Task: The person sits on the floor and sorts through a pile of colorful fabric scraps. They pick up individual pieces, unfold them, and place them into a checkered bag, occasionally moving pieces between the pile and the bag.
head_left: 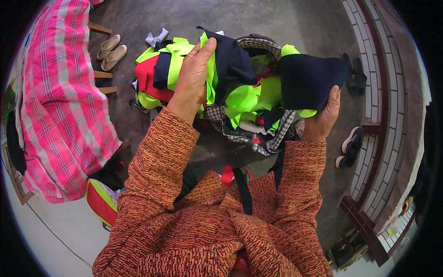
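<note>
Grey concrete floor (300, 18) below: your L hand (191, 76) grips a neon-yellow fabric strip (211, 82), R hand (324, 115) a navy fabric panel (311, 81), both over the b/w checked cloth bag (285, 129); keep edges flat, w/o twisting.

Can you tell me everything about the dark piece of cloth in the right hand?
The dark cloth looks black or navy, plain and roughly four-sided, like soft fabric. It is spread fairly flat, with no big folds showing. The right hand holds it near its lower right corner. Bright yellow-green cloth peeks out past its upper left corner and lower edge. I can't tell whether it touches the pile.
</note>
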### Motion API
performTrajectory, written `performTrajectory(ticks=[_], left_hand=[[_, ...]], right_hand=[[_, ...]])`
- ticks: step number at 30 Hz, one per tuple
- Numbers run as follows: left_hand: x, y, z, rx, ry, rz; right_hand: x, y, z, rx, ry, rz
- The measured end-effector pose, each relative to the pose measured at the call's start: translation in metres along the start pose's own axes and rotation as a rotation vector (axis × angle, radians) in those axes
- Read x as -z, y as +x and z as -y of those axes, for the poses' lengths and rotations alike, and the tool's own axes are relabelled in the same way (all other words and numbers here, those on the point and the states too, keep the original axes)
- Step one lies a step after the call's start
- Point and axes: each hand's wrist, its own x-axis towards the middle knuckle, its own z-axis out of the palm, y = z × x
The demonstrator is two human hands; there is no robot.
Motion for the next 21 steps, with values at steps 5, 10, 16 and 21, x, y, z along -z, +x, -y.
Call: performTrajectory(ticks=[5, 10, 16, 21], left_hand=[[0.005, 0.003, 0.002, 0.028, 0.027, 0.046], [0.001, -0.001, 0.004, 0.056, 0.008, 0.077], [-0.007, -0.008, 0.009, 0.069, 0.012, 0.16], [-0.014, -0.016, 0.013, 0.099, 0.021, 0.171]], right_hand=[[-0.012, -0.004, -0.003, 0.137, -0.143, 0.061], [-0.047, -0.019, -0.01, 0.224, -0.173, 0.025], [-0.038, -0.031, -0.032, 0.098, -0.594, 0.322], [-0.042, -0.038, -0.046, 0.181, -0.848, 0.453]])
